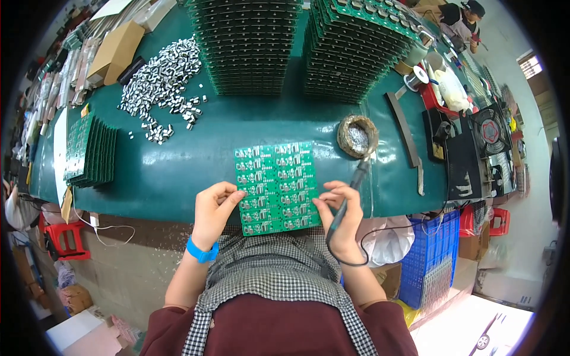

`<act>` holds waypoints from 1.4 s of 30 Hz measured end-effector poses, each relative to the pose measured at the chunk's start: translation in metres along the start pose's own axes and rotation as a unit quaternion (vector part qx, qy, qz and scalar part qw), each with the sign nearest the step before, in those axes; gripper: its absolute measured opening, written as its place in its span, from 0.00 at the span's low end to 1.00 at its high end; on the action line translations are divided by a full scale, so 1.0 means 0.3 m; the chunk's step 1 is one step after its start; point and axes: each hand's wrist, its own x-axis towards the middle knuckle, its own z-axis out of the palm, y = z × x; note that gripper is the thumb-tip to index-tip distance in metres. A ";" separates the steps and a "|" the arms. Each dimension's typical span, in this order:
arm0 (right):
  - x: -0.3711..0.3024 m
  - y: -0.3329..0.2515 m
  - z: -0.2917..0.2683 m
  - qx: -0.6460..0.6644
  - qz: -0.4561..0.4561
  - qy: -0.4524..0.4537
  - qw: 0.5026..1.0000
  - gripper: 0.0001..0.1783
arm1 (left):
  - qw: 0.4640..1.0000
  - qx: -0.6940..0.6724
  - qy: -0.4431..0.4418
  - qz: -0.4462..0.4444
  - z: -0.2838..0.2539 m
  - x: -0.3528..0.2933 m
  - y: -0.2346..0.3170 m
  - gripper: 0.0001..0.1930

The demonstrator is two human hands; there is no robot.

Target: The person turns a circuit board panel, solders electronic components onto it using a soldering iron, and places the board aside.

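A green circuit board with rows of small metal parts lies at the table's front edge, its near end over my lap. My left hand pinches its left edge between thumb and fingers. In my right hand is a soldering iron, its cable trailing down past the wrist. The thumb of that hand also rests at the board's right edge. The iron points up and away, its tip end close to the rim of a round pot with silvery stuff inside; whether they touch I cannot tell.
Two tall stacks of circuit boards stand at the back. Small metal components are heaped at the left, behind a shorter board stack. On the right are a solder spool, a grey strip and a fan. Another person sits far right.
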 end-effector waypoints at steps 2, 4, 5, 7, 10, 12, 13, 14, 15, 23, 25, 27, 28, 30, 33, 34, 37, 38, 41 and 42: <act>-0.003 0.007 0.015 -0.028 0.011 0.005 1.000 0.18 | 0.996 0.048 -0.025 -0.077 0.017 0.023 -0.012 0.07; -0.005 0.006 0.011 -0.110 -0.026 -0.016 0.993 0.17 | 0.995 0.070 -0.028 -0.061 0.019 0.030 -0.018 0.06; -0.005 0.007 0.002 -0.156 -0.036 -0.033 0.986 0.18 | 0.992 0.109 -0.010 -0.068 0.013 0.027 -0.022 0.06; 0.004 0.010 -0.042 -0.204 -0.069 -0.063 0.974 0.18 | 0.997 0.051 -0.001 -0.052 -0.012 0.024 -0.034 0.04; 0.032 0.028 -0.121 -0.242 -0.180 -0.087 0.950 0.15 | 0.950 -0.242 -0.052 -0.189 -0.145 0.007 -0.022 0.07; 0.049 0.036 -0.156 -0.256 -0.197 -0.086 0.942 0.14 | 0.939 -0.304 -0.056 -0.148 -0.213 0.010 0.001 0.05; 0.057 0.033 -0.171 -0.268 -0.181 -0.101 0.941 0.14 | 0.942 -0.304 -0.053 -0.132 -0.244 0.021 0.027 0.05; 0.061 0.025 -0.181 -0.307 -0.171 -0.113 0.929 0.14 | 0.961 -0.236 0.029 -0.139 -0.263 0.032 0.063 0.06; 0.066 0.015 -0.190 -0.338 -0.166 -0.127 0.918 0.14 | 0.985 -0.043 0.143 -0.084 -0.266 0.056 0.100 0.06; 0.060 -0.074 -0.169 -0.047 -0.094 0.035 0.994 0.33 | 0.889 0.369 -0.003 0.272 0.164 0.242 0.198 0.07; 0.092 -0.067 -0.176 -0.093 -0.060 0.037 0.993 0.27 | 0.903 0.357 -0.054 0.235 0.221 0.267 0.164 0.06; 0.107 -0.067 -0.172 -0.080 -0.046 0.002 0.996 0.22 | 0.918 0.347 -0.064 0.183 0.248 0.273 0.132 0.05; 0.112 -0.067 -0.171 -0.073 -0.032 -0.020 0.997 0.18 | 0.918 0.348 -0.068 0.175 0.253 0.271 0.121 0.05; 0.108 -0.057 -0.151 -0.031 -0.002 -0.021 0.999 0.16 | 0.925 0.343 -0.091 0.134 0.261 0.265 0.104 0.05; 0.105 -0.039 -0.131 -0.029 0.062 -0.021 0.997 0.15 | 0.928 0.337 -0.096 0.127 0.260 0.269 0.091 0.05; 0.111 -0.030 -0.130 -0.030 0.074 -0.024 0.997 0.15 | 0.927 0.339 -0.094 0.131 0.262 0.271 0.089 0.05; 0.135 -0.010 -0.129 -0.086 0.004 -0.069 0.994 0.14 | 0.925 0.348 -0.099 0.113 0.275 0.279 0.083 0.05; 0.140 -0.011 -0.126 -0.094 0.002 -0.056 0.994 0.13 | 0.928 0.333 -0.084 0.141 0.285 0.282 0.081 0.06; 0.152 -0.010 -0.124 -0.096 -0.011 -0.045 0.994 0.12 | 0.926 0.331 -0.069 0.171 0.291 0.285 0.091 0.07; 0.156 -0.010 -0.126 -0.086 -0.025 -0.043 0.995 0.12 | 0.920 0.346 -0.069 0.169 0.290 0.284 0.097 0.07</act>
